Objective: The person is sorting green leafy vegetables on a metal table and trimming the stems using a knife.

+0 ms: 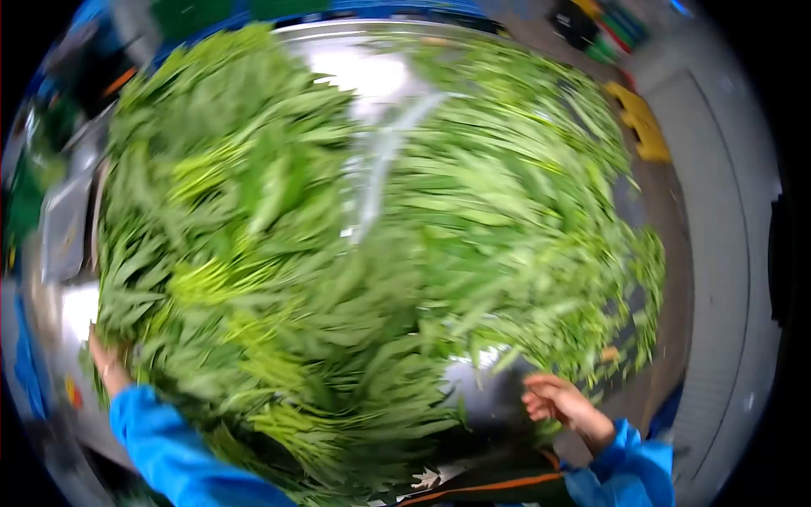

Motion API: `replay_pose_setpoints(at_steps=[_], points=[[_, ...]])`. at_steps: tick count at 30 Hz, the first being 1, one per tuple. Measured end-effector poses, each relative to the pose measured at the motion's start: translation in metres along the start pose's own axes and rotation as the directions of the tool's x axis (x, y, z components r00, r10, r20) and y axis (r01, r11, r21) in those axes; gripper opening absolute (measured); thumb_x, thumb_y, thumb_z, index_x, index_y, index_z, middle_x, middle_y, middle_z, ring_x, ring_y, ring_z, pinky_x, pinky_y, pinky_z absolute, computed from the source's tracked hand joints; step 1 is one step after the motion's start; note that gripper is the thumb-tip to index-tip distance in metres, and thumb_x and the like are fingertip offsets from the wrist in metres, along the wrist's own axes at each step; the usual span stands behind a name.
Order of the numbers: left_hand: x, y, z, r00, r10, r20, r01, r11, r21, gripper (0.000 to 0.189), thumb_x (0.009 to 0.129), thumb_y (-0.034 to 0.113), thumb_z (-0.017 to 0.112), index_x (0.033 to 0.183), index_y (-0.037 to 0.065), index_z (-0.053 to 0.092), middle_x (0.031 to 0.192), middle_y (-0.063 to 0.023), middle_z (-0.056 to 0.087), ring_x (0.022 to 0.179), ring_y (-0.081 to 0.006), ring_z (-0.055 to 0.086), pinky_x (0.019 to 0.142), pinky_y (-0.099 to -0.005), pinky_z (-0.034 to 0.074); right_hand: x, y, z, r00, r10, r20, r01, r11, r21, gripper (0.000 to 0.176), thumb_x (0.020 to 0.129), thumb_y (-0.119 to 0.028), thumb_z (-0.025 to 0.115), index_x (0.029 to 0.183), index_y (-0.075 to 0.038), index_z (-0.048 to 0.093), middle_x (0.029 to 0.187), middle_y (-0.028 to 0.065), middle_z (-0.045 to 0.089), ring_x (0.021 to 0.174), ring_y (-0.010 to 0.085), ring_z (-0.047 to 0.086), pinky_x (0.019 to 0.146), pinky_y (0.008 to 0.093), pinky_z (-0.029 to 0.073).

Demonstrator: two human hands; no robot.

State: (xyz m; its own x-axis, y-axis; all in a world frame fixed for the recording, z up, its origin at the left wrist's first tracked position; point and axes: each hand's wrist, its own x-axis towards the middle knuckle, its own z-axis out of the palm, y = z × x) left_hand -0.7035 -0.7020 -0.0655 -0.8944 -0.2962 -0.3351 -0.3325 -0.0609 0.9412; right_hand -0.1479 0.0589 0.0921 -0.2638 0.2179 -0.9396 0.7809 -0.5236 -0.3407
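Long-leaved greens cover a metal table (pixel 486 393) in two masses. Broad darker bunches with pale stems (pixel 228 270) lie on the left, narrower light-green leaves (pixel 507 186) on the right. At the left edge of the bunches, my left hand (pixel 108 359) touches the leaves; its fingers are blurred and partly hidden. My right hand (pixel 564 403) hovers over the near right part of the table, beside the narrow leaves, fingers loosely curled and apart, nothing visible in them.
Metal trays (pixel 66 228) stand beyond the table's left side. A yellow object (pixel 644 127) lies past the right edge, near a grey panel (pixel 718 211). Blue and green crates (pixel 287 8) line the far side. Scattered leaf pieces lie at the right edge.
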Motion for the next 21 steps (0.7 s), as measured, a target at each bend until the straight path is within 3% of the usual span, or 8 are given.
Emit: replay_pose_setpoints(at_steps=[1,2,4,8,11,14,18,21], points=[[0.011,0.008,-0.010,0.981,-0.185,-0.063,0.156,0.936,-0.314,0.057,0.086,0.044,0.051,0.124,0.001,0.048,0.125,-0.0141,0.052,0.116,-0.0306,0.047,0.096,-0.0494,0.036,-0.002,0.000,0.003,1.000,0.012,-0.008,-0.012,1.000,-0.007,0.030,0.090,-0.015,0.050,0.118,-0.005,0.050,0.097,0.0102,0.061,0.077,0.0165,0.060,0.066,0.0306,0.054],[-0.028,0.025,0.029,0.923,0.000,-0.386,-0.042,0.994,-0.100,0.063,0.080,0.044,0.060,0.122,-0.001,0.050,0.121,-0.0152,0.055,0.113,-0.0336,0.048,0.097,-0.0479,0.035,0.001,0.011,-0.001,1.000,-0.020,0.006,0.020,1.000,-0.014,0.028,0.090,-0.016,0.050,0.116,-0.005,0.052,0.095,0.0091,0.060,0.076,0.0151,0.060,0.066,0.0290,0.053],[-0.061,0.057,0.052,0.505,0.498,-0.705,0.297,0.667,0.684,0.063,0.075,0.038,0.067,0.121,-0.001,0.052,0.115,-0.0188,0.058,0.104,-0.0359,0.054,0.093,-0.0447,0.040,0.001,0.029,-0.006,0.997,-0.077,-0.003,0.077,0.997,0.006,0.026,0.090,-0.014,0.050,0.114,-0.005,0.053,0.094,0.0080,0.060,0.074,0.0141,0.059,0.065,0.0273,0.053],[-0.135,0.086,0.133,0.531,0.843,-0.088,-0.370,0.324,0.870,0.058,0.078,0.022,0.067,0.126,-0.002,0.046,0.121,-0.0199,0.053,0.106,-0.0295,0.053,0.095,-0.0405,0.040,0.018,0.097,-0.052,0.927,-0.352,-0.133,0.359,0.933,0.032,0.019,0.089,-0.008,0.049,0.105,-0.002,0.057,0.089,0.0052,0.060,0.073,0.0129,0.058,0.064,0.0261,0.050],[-0.264,0.101,0.266,0.487,0.808,0.331,-0.769,0.218,0.601,0.057,0.080,0.014,0.064,0.130,0.003,0.042,0.128,-0.0156,0.047,0.115,-0.0272,0.046,0.100,-0.0400,0.035,0.021,0.136,-0.102,0.595,-0.694,-0.406,0.524,0.717,-0.459,0.016,0.086,-0.006,0.051,0.097,-0.001,0.060,0.091,0.0077,0.060,0.073,0.0165,0.058,0.066,0.0280,0.048],[-0.409,0.070,0.378,0.334,0.659,0.674,-0.916,0.057,0.398,0.055,0.079,0.007,0.062,0.130,0.005,0.043,0.133,-0.0123,0.042,0.121,-0.0249,0.040,0.101,-0.0378,0.033,0.026,0.152,-0.164,0.345,-0.796,-0.498,0.450,0.606,-0.656,0.021,0.078,0.001,0.050,0.097,-0.003,0.061,0.096,0.0134,0.058,0.082,0.0267,0.056,0.074,0.0334,0.046],[-0.565,-0.025,0.466,-0.003,0.284,0.959,-1.000,-0.005,-0.001,0.060,0.071,0.010,0.062,0.127,0.000,0.042,0.125,-0.0203,0.047,0.114,-0.0353,0.044,0.099,-0.0420,0.032,0.044,0.132,-0.233,0.149,-0.951,-0.273,0.253,0.303,-0.919,0.038,0.069,0.004,0.051,0.105,-0.006,0.057,0.105,0.0141,0.056,0.103,0.0335,0.049,0.090,0.0407,0.038],[-0.618,-0.120,0.498,0.114,0.179,0.977,-0.980,0.180,0.081,0.072,0.070,0.018,0.067,0.131,-0.002,0.035,0.126,-0.0222,0.044,0.114,-0.0391,0.043,0.098,-0.0432,0.034,0.082,0.114,-0.281,0.215,-0.976,-0.020,0.145,0.053,-0.988,0.030,0.069,-0.002,0.053,0.098,-0.007,0.056,0.099,0.0122,0.056,0.102,0.0321,0.050,0.089,0.0423,0.039]])
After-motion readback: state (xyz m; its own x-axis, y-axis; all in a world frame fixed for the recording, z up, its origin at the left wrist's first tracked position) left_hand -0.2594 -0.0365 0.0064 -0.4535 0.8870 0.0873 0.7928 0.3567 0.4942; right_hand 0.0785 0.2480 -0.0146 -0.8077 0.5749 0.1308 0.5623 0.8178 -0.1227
